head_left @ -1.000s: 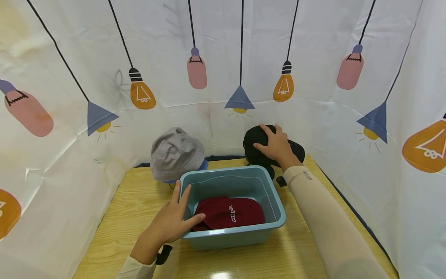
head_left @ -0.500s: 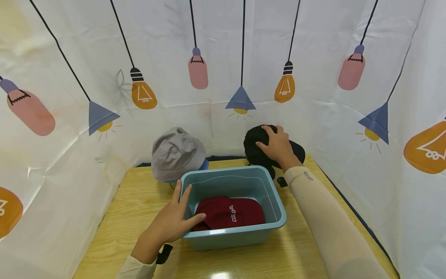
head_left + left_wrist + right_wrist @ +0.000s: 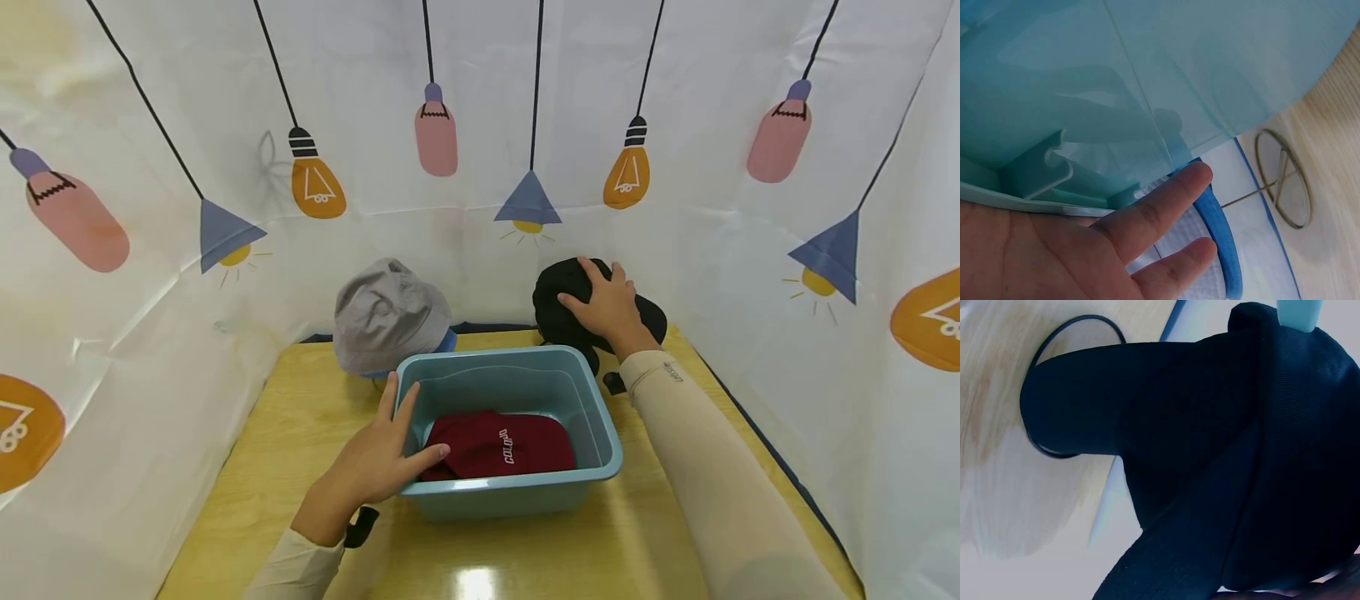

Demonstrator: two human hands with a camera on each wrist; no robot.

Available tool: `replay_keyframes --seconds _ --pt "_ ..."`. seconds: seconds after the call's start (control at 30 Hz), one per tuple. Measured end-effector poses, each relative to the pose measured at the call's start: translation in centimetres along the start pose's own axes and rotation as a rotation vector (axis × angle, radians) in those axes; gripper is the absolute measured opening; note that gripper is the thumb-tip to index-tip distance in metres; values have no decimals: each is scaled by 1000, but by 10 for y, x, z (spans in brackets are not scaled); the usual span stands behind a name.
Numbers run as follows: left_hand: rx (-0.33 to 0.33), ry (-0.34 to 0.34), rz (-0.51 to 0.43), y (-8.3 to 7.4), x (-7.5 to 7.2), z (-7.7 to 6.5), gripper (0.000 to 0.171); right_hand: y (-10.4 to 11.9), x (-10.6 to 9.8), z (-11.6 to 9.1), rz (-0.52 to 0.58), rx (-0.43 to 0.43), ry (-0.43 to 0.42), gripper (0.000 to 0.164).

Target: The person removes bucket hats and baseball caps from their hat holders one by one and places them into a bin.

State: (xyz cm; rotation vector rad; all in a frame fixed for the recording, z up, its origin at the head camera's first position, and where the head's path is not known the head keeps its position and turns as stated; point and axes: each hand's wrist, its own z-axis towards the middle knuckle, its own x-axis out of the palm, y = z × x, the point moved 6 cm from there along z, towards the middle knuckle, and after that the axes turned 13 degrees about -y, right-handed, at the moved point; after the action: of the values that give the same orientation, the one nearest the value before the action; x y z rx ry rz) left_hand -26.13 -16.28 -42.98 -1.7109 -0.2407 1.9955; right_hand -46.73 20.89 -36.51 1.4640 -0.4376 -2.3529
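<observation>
My left hand is at the left end of a blue-green plastic bin, thumb over the rim and straight fingers along the outside wall. A dark red cap with white lettering lies in the bin. At the back right, my right hand holds the crown of a black cap, fingers spread over its top. That cap fills much of the right wrist view, and my right fingers barely show there. Left of it stands a grey bucket hat with blue fabric at its lower edge.
A wire stand with a round base sits by the grey hat. A thin black ring lies on the wood-look table by the black cap. White sheets printed with hanging lamps enclose the back and sides.
The head view has tilted slightly, so everything sits a little higher and further right at its lower part. Both hands keep their places on the bin and the black cap.
</observation>
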Motion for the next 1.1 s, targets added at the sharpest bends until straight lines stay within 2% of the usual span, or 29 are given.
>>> replay_keyframes --seconds 0.2,0.6,1.1 --pt "5 4 0 -1 -2 4 105 2 -5 2 4 -16 -3 83" --pt "2 3 8 -2 1 4 105 -3 -9 2 -32 -12 -92 77" --pt "-53 48 -37 -2 0 0 104 3 -21 3 -23 -44 -198 68"
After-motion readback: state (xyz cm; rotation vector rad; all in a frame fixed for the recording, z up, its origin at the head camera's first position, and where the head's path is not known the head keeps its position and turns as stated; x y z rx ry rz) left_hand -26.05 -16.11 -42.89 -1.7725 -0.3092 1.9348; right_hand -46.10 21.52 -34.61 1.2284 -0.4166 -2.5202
